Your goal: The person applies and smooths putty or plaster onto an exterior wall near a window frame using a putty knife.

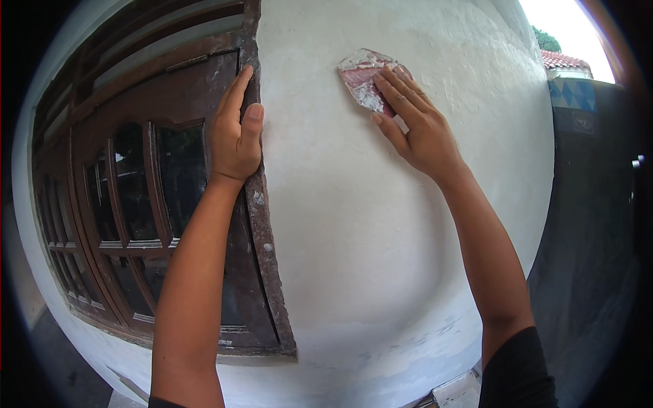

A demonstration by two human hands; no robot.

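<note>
My right hand (pixel 423 136) holds a flat pinkish-red putty spreader (pixel 362 76) against the wall, thumb below and fingers laid over its face. White paste is smeared across the spreader, thickest at its top and lower edges. The off-white wall (pixel 354 217) looks smooth, with faint ridges toward the upper right. On the left, my left hand (pixel 236 139) leans upright along the brown wooden window frame (pixel 262 224), its fingers stretched out and its thumb apart. Nothing is in that hand. White specks mark the frame.
Brown wooden shutters (pixel 146 170) with dark glass panes fill the left side, under slatted vents. A dark panel (pixel 585 224) stands beyond the wall's right edge, with a red tiled roof (pixel 563 60) behind it. A pale ledge (pixel 457 392) shows at the bottom.
</note>
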